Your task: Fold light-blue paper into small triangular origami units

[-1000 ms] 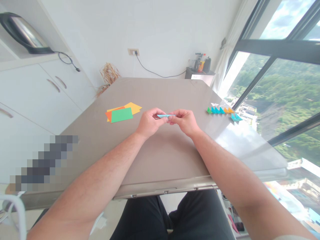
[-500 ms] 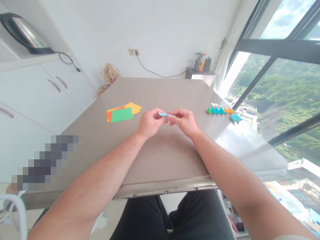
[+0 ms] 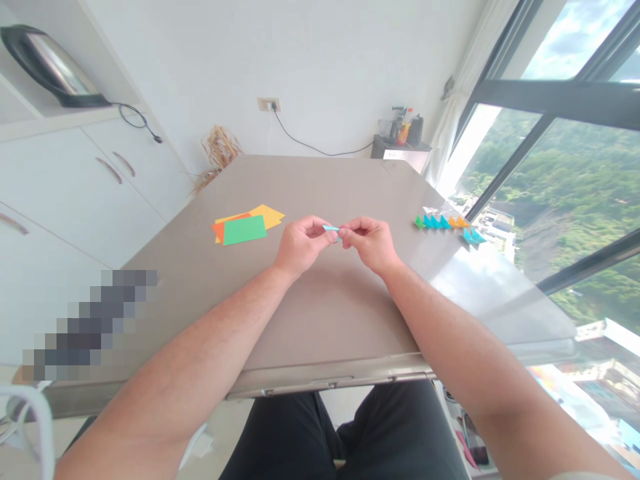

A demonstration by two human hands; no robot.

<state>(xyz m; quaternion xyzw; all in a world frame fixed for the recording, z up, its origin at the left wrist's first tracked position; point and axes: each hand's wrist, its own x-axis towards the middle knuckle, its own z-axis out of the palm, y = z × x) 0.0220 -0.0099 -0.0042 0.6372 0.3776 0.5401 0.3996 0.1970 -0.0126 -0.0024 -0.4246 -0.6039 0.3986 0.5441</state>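
Between my two hands, over the middle of the table, is a small folded piece of light blue paper (image 3: 331, 229). My left hand (image 3: 303, 245) pinches it between thumb and fingers from the left. My right hand (image 3: 369, 241) pinches its right end, with thumb and index finger close together. Fingers cover much of the paper, so its full shape is hidden. Left of my hands lie loose paper sheets: a green sheet (image 3: 245, 230) on top, with orange and yellow sheets (image 3: 271, 215) partly under it.
Several small folded paper boats (image 3: 437, 221) in green, blue and orange stand in a row on the right of the table (image 3: 320, 180). A blue paper boat (image 3: 473, 236) sits nearer me. A blurred-out dark object (image 3: 95, 327) lies at the table's left edge.
My right fingers have shifted slightly along the blue paper, and less of it shows between my hands. The sheets and the boats have stayed put.
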